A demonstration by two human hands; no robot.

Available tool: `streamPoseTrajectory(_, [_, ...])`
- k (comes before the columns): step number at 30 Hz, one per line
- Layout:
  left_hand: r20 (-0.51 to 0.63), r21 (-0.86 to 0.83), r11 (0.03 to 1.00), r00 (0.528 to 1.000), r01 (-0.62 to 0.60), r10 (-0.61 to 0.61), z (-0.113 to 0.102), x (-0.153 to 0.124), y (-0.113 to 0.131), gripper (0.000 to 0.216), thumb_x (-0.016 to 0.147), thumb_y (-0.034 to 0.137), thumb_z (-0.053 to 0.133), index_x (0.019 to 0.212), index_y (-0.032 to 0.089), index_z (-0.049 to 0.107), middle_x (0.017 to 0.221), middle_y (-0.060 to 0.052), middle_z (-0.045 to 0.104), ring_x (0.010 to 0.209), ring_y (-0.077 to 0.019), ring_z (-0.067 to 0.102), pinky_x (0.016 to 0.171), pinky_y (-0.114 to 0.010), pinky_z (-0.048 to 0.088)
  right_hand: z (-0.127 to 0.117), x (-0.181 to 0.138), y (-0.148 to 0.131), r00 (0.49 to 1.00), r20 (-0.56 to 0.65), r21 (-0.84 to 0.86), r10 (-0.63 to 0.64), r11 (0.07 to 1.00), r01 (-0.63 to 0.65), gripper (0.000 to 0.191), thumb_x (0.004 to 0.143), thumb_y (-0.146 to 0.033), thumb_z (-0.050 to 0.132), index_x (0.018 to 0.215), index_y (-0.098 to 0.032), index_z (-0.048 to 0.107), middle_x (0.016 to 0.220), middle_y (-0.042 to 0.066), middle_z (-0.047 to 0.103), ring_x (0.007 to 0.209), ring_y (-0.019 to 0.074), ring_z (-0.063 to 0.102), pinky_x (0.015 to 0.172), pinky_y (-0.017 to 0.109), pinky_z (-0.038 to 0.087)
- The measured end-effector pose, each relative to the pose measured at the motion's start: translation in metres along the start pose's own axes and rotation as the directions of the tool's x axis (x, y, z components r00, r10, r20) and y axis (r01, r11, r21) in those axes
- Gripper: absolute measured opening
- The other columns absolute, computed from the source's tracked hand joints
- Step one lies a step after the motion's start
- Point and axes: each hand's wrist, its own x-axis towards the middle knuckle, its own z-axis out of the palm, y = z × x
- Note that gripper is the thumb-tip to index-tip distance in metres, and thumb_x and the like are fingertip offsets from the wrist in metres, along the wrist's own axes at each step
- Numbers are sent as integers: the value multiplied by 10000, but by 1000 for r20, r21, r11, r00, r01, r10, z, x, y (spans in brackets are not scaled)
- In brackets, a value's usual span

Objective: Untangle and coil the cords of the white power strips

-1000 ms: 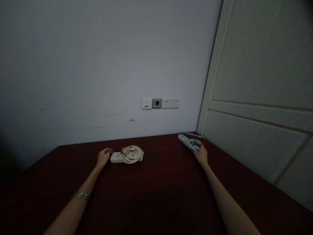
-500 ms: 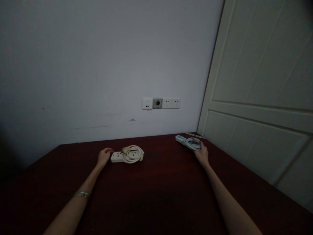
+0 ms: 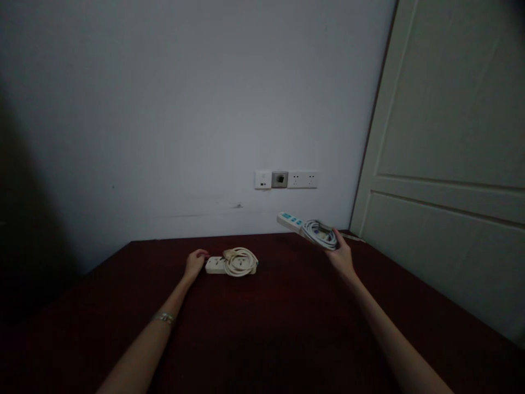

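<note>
My right hand [image 3: 341, 255] grips a white power strip with blue switches [image 3: 292, 220] and its coiled grey cable [image 3: 318, 232], held up off the dark red table [image 3: 266, 317]. My left hand [image 3: 194, 262] rests on the table with curled fingers touching the left end of a cream power strip [image 3: 215, 266]. That strip lies flat with its cream cable [image 3: 241, 261] coiled on top. A bracelet sits on my left wrist.
A row of wall sockets [image 3: 286, 179] is set in the white wall just above the table's far edge. A cream panelled door [image 3: 447, 164] stands along the table's right side. The room is dim.
My right hand has lifted the blue-switched power strip off the table and swung it leftward. My left hand stays at the end of the cream strip. The camera shifted left.
</note>
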Motion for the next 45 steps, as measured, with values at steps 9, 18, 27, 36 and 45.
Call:
streamPoseTrajectory(9, [-22, -56, 998, 1000, 14, -15, -3, -10, 3, 206, 665, 2, 441, 681, 128, 603, 634, -38, 661, 621, -138, 630, 670, -258, 498, 69, -85, -81, 917, 398, 295, 25, 943, -153, 819, 559, -317, 745, 1300, -123, 457, 1218, 151, 584, 1076, 281, 581, 959, 424, 433])
streamPoseTrajectory(18, [30, -152, 987, 999, 49, -45, 0, 0, -17, 223, 692, 11, 407, 712, 117, 603, 619, -28, 639, 572, -117, 609, 606, -237, 497, 94, -152, -93, 751, 660, 265, -17, 941, -211, 746, 620, -247, 717, 1306, -162, 435, 1316, 150, 502, 1165, 271, 521, 1014, 411, 385])
streamPoseTrajectory(27, [57, -209, 977, 998, 37, -26, 1, 6, -24, 236, 686, 5, 380, 699, 114, 590, 624, -43, 634, 567, -124, 607, 589, -247, 498, 99, -165, -71, 709, 705, 186, -17, 969, -161, 715, 642, -274, 708, 1294, -171, 433, 1296, 149, 513, 1174, 262, 510, 1032, 422, 359])
streamPoseTrajectory(36, [49, -217, 975, 999, 35, -24, -2, -2, -17, 239, 660, -6, 387, 692, 117, 590, 619, -37, 630, 573, -124, 607, 587, -243, 501, 100, -163, -64, 650, 759, 159, -30, 977, -142, 754, 667, -298, 691, 1325, -161, 348, 1339, 173, 460, 1201, 260, 483, 1035, 416, 352])
streamPoseTrajectory(45, [25, -177, 983, 999, 38, -34, -4, -9, -6, 237, 678, 4, 390, 690, 113, 600, 622, -48, 644, 576, -124, 611, 589, -233, 501, 96, -155, -51, 575, 810, 92, -119, 993, 76, 965, 654, -365, 703, 1439, -159, 182, 1422, 187, 341, 1288, 284, 371, 1068, 450, 275])
